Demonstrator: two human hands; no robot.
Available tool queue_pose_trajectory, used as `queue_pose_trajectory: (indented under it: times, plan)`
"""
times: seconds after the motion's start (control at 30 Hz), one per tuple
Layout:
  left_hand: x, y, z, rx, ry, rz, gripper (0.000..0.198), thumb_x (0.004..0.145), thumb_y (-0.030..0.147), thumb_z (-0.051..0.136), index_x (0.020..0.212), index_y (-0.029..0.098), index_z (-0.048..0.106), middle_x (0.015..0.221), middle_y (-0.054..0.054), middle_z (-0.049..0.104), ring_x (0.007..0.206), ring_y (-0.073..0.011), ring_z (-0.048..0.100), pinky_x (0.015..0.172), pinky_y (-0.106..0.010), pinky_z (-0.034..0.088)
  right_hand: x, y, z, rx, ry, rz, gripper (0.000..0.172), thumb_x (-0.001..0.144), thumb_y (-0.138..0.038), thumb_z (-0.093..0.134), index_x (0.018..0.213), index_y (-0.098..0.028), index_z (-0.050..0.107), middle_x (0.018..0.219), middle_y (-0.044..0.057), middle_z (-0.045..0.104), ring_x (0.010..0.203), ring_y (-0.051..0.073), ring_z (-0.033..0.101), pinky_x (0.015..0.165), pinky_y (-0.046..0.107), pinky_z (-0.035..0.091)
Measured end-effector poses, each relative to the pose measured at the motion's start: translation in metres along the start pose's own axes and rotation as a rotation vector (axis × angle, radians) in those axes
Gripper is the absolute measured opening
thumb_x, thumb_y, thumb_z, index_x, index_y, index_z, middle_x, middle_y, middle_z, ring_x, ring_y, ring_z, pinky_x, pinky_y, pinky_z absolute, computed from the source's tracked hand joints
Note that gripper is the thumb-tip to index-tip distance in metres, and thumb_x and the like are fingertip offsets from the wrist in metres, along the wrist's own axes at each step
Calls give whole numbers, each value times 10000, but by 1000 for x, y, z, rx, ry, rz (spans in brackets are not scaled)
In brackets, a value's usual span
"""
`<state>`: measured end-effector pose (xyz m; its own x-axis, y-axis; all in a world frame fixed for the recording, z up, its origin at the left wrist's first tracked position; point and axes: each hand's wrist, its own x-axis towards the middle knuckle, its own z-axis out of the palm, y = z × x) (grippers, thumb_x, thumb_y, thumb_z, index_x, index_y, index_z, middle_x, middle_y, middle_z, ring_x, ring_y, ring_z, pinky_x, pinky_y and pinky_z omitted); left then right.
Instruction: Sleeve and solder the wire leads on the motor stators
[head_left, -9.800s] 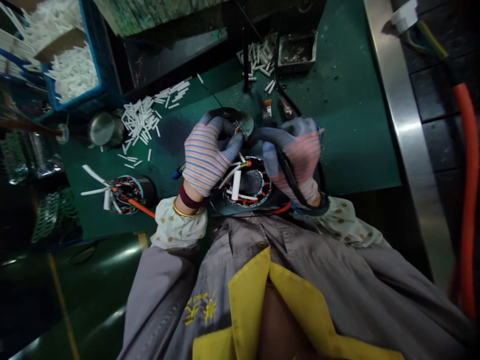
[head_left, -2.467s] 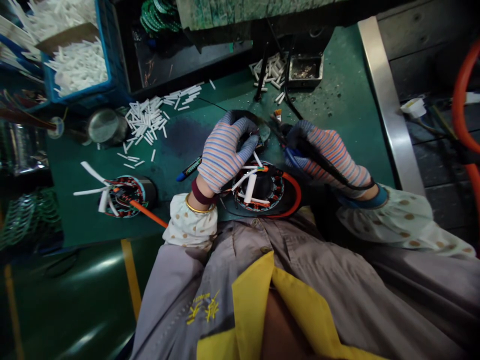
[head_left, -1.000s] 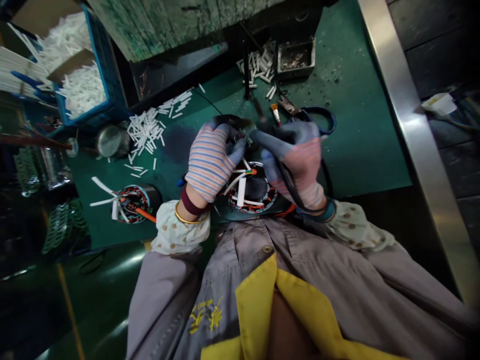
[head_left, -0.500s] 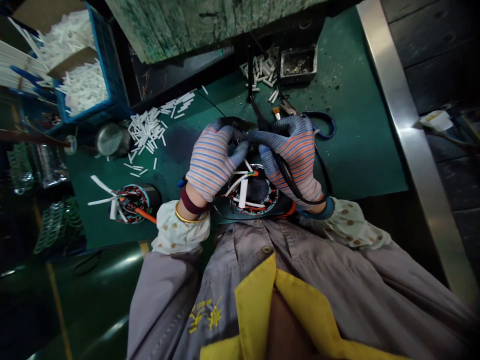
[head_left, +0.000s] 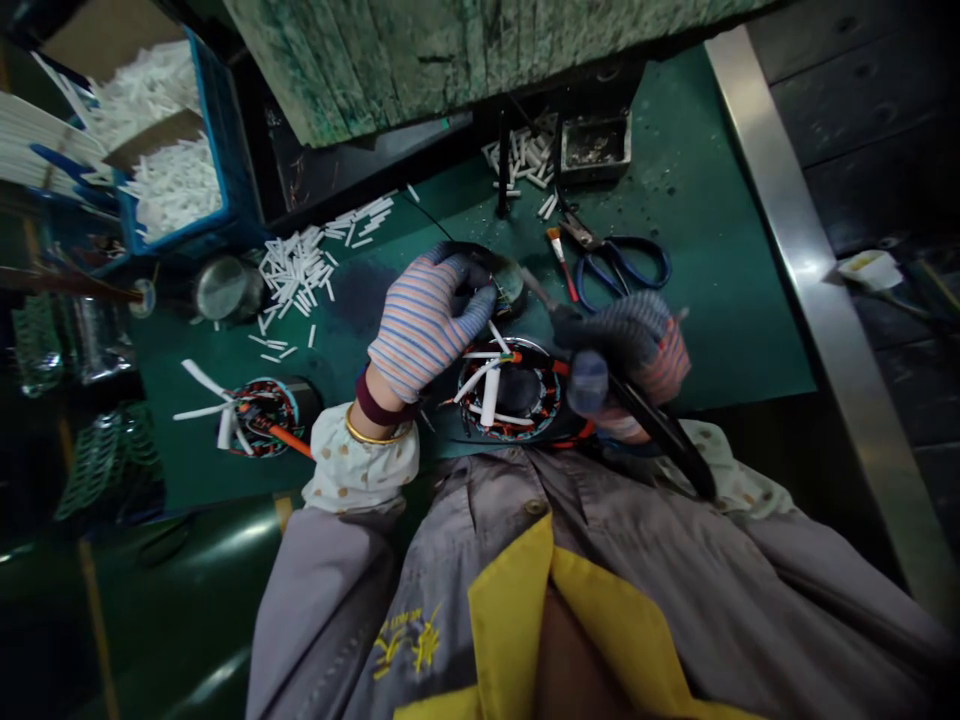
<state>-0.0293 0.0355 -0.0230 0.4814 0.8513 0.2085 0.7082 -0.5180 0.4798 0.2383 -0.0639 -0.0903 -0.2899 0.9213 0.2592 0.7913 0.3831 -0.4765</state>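
My left hand (head_left: 424,330), in a striped glove, is closed at the fingertips around thin wire ends beside a dark round part (head_left: 508,290); the fingers partly hide both. Just below its fingertips stands a wound motor stator (head_left: 551,390), with white sleeves (head_left: 489,398) and wires sticking up from the coil. To the right, my right hand (head_left: 637,350), blurred by motion, is closed around a black-handled tool (head_left: 671,440). A grey metal tip points up-left from it toward the round part; the blur hides the tool's exact kind.
Beyond my right hand lie blue-handled scissors (head_left: 637,262) and a small brush (head_left: 559,255). Loose white sleeves (head_left: 296,275) and a metal cup (head_left: 225,288) are at left, near another stator (head_left: 281,415). A blue crate (head_left: 214,170) and a metal tray (head_left: 596,150) stand farther back.
My right hand has moved right and down, away from my left hand, with the black-handled tool. The scissors, brush and round part show more fully. My left hand stays nearly in place.
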Motion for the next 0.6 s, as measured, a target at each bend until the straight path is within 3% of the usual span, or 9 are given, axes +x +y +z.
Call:
queue_pose_trajectory:
  times: [0.1,0.23,0.3,0.4,0.47,0.6]
  plan:
    - [2,-6,-3,-39,-47,0,250,1170,558,730,1110,334,821,1157,-78,875,1101,-369,815,1021,-615,742,-14,-2,-6,62,239,-29,296,1133,-557,694,1130,-378,930,915,91,788,926,374,785,892,551,636]
    - [4,-6,-8,-62,-86,-35,236,1152,566,763,1110,342,823,1169,-77,873,1096,-365,812,1015,-591,735,2,-13,-15,276,510,-195,337,1252,-473,564,1127,-355,854,831,26,773,773,277,732,740,449,578]
    - [3,-3,-10,-36,-73,-44,198,1162,499,754,1120,320,826,1185,-83,875,1096,-355,828,1014,-570,730,11,-17,-16,317,565,-232,274,1256,-454,613,1125,-348,830,824,2,779,744,253,713,700,429,542]
    - [2,-1,-10,-11,-41,-5,126,1138,421,752,1095,317,810,1136,-87,868,1057,-367,841,959,-585,732,16,-18,-13,333,624,-245,330,1276,-498,583,1108,-346,823,808,-3,774,721,248,713,676,432,532]
    - [3,-2,-8,-9,-26,27,99,1112,414,753,1076,331,795,1090,-86,858,1021,-381,837,912,-614,733,15,-18,-12,325,618,-241,347,1286,-490,540,1121,-353,813,816,-1,782,733,252,737,685,436,558]
    - [3,-4,-7,8,-34,22,129,1103,452,740,1063,339,788,1094,-93,856,1017,-390,824,908,-656,737,12,-21,-13,273,567,-227,211,1261,-409,609,1149,-346,776,843,-6,810,768,247,767,719,428,586]
